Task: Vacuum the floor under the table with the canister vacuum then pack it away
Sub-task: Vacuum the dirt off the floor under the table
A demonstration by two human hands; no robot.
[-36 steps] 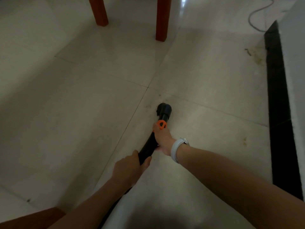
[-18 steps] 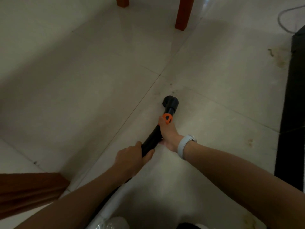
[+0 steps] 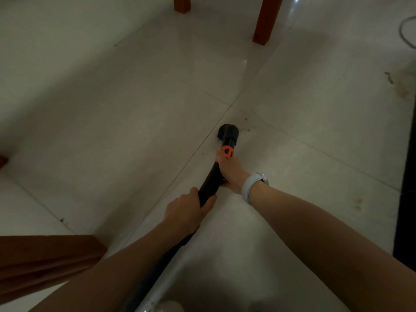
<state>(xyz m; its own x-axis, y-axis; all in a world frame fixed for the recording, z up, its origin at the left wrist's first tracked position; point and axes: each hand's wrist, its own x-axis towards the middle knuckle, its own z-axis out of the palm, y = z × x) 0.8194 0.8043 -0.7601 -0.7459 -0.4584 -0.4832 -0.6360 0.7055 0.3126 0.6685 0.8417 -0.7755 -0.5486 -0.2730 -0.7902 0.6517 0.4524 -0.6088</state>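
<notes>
Spreading under you is the pale glossy tiled floor (image 3: 112,122), with two reddish-brown wooden table legs (image 3: 266,21) standing at its far edge and a brown wooden panel (image 3: 45,260) low on your left. Your black vacuum hose wand (image 3: 210,182) slants forward across the tiles, its black round nozzle (image 3: 228,134) down on the floor near a grout crossing. Your left hand (image 3: 186,212) curls round the wand's lower stretch. Your right hand (image 3: 230,173), with a white wristband (image 3: 251,184), grips it just below the orange collar clip (image 3: 227,152).
</notes>
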